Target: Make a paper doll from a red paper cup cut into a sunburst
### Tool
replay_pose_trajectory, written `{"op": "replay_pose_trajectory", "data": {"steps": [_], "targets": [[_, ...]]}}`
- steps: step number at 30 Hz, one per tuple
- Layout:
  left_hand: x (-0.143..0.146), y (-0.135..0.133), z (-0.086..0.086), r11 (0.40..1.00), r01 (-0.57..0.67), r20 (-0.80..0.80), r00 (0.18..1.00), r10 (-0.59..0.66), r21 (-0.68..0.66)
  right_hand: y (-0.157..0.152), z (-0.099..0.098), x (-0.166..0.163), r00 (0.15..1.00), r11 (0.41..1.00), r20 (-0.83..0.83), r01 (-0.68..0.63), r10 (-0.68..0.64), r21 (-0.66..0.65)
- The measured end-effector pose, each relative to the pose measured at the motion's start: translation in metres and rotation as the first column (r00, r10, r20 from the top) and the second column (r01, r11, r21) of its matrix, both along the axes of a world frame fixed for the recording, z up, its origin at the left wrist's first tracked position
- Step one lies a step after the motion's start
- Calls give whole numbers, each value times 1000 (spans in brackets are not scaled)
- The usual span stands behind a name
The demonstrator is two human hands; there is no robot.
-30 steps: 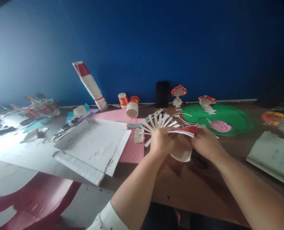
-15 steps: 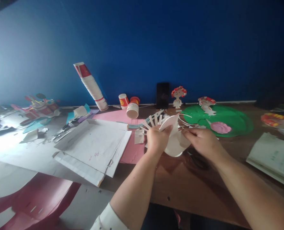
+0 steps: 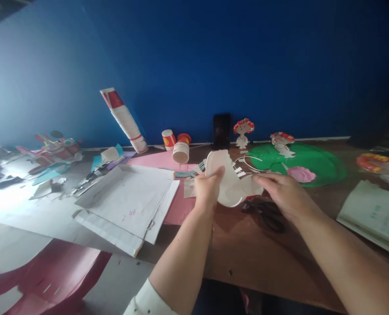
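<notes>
A cut-open paper cup [image 3: 230, 186], its plain white inside turned up, is held above the brown table by both my hands. My left hand [image 3: 208, 186] grips its left side, thumb flat on top and the other fingers hidden beneath. At the right edge, my right hand [image 3: 281, 190] pinches the cup between thumb and fingers. A bit of red shows under that edge. Black scissors [image 3: 270, 217] lie on the table below my right hand. Beyond the cup are narrow white paper strips [image 3: 249, 162].
A white box lid [image 3: 125, 192] lies on pink paper [image 3: 175, 212] to the left. A stack of paper cups [image 3: 127, 124] leans on the blue wall. Paper figures [image 3: 243, 133] and a phone [image 3: 221, 131] stand at the back. A green sheet [image 3: 326, 164] and notebook [image 3: 372, 218] lie right.
The cut cup has turned and flattened between my hands, and its fringe of strips no longer fans out at the left. More of the scissors shows. Both hands still hold the cup.
</notes>
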State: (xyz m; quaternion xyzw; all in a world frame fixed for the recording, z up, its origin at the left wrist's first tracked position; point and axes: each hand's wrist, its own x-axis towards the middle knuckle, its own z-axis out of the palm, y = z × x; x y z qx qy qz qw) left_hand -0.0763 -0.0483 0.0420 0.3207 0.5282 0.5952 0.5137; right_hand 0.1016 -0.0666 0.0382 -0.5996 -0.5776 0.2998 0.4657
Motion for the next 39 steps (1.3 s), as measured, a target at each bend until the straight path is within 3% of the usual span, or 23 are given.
{"op": "replay_pose_trajectory", "data": {"steps": [4,9,18,25,34,39], "targets": [[-1,2,-3,1000,-5,14,1000,5,25,1,-2,2,999,999,-3,-50,50,-12],[0,-3,-5,972,142,-233,968,-96,190,2,-3,-2,976,997,206,-78,77,-2],[7,-7,-9,922,336,-278,920,-277,194,-1,4,-5,935,991,341,64,-101,120],[8,-7,-7,978,180,-276,950,-144,109,-6,11,-12,982,990,129,134,-139,48],[10,2,-20,986,128,-90,989,-118,110,-4,5,-16,976,991,-168,137,-136,-4],[9,2,-18,987,99,-28,995,-96,128,1,-2,-11,948,992,-291,120,-127,-43]]}}
